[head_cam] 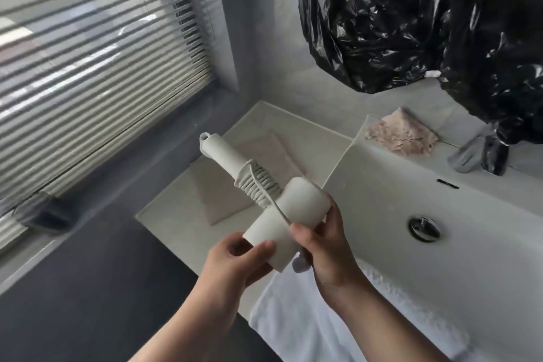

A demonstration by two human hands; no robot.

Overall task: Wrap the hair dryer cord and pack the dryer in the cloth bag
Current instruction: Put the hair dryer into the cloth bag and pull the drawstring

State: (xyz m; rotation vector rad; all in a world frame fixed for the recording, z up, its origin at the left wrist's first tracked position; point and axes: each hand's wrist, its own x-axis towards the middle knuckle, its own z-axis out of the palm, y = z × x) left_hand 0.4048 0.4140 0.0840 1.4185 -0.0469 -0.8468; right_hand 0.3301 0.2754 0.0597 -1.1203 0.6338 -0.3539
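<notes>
A white hair dryer (293, 203) is held over the counter, its handle pointing up and away. Its cord (258, 185) is wound in several turns round the handle near the barrel, and a loose end runs down across the barrel. My left hand (235, 261) grips the near end of the barrel. My right hand (323, 241) holds the far side of the barrel and pinches the loose cord end; the white plug (300, 265) shows below its fingers. A flat pale cloth bag (223, 194) lies on the counter beneath the dryer.
A white sink basin (440, 258) with a chrome drain (424, 227) is on the right. A pinkish rag (402, 134) lies behind it, near the tap (476, 156). A black plastic bag (411, 23) hangs above. A white towel (308, 326) drapes over the front edge. Blinds (88, 53) are on the left.
</notes>
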